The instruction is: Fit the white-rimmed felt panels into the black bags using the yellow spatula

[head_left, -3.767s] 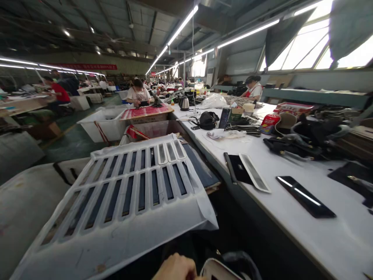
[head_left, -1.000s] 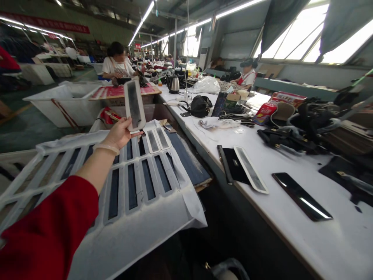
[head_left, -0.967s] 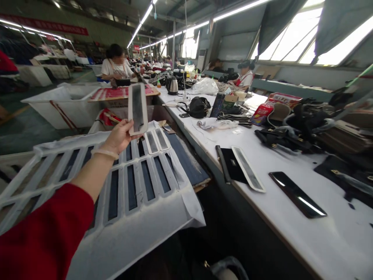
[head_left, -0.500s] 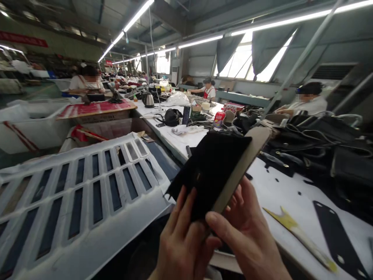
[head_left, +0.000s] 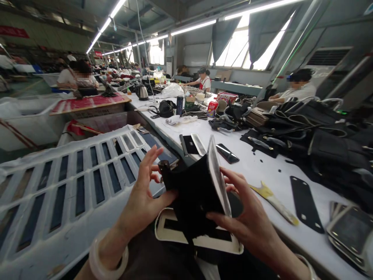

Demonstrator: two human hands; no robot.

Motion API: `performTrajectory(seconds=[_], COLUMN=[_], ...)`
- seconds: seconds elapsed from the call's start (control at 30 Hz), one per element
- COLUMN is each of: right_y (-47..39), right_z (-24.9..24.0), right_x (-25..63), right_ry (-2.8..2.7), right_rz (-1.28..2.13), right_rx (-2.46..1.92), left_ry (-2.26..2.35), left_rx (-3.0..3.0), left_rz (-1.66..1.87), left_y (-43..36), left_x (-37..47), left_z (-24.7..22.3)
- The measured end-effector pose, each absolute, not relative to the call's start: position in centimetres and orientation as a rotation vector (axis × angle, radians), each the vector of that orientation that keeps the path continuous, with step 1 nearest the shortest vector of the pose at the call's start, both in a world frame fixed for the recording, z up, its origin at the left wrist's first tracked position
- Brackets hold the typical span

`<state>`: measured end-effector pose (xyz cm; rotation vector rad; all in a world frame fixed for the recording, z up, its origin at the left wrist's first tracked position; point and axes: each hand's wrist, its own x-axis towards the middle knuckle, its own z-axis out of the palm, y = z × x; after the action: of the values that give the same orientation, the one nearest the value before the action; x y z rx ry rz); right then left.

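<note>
A black fabric piece with a pale stiff edge (head_left: 192, 190) is held up between my two hands in the lower middle. My left hand (head_left: 148, 190) has its thumb pressed on the piece's left side, with the other fingers raised beside a dark strap end. On the right side, my right hand (head_left: 244, 210) grips the piece and its pale panel between thumb and fingers. Below it lies a cream-rimmed frame-shaped part (head_left: 204, 242) with dark slots, over my lap.
A white slotted tray (head_left: 96, 217) fills the left. On the white table (head_left: 201, 128) are a phone (head_left: 227, 153), a yellow-handled brush (head_left: 275, 202), a black strap (head_left: 305, 202), stacked panels (head_left: 349, 233) and black bag parts (head_left: 335, 155). Several people sit farther back.
The black piece has turned more upright and opened out. My left hand has moved left with its fingers lifted. The cream-rimmed part now shows below, and the view has shifted right.
</note>
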<state>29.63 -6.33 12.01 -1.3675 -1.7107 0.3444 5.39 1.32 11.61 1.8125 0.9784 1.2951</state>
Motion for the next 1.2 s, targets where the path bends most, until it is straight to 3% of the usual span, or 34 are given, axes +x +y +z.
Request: performTrajectory(seconds=[0.17, 0.47, 0.9, 1.2], right_y=[-5.8, -6.2, -6.3, -7.0], right_z=[10.4, 7.4, 6.4, 5.5], right_x=[29.6, 29.8, 29.9, 31.0], right_ry=[-1.867, -1.953, -1.988, -2.310], right_rz=[0.178, 0.076, 0.072, -0.355], right_rx=[-1.331, -1.418, -1.459, -1.447], left_ry=[1.069, 1.266, 1.351, 1.195], left_rx=[1.780, 1.840, 1.832, 1.912], left_rz=[1.070, 1.073, 0.990, 0.688], left_y=[1.9, 1.0, -0.3, -0.8], left_x=[4.5, 3.8, 3.9, 3.6], left_z=[10.9, 7.5, 7.0, 2.2])
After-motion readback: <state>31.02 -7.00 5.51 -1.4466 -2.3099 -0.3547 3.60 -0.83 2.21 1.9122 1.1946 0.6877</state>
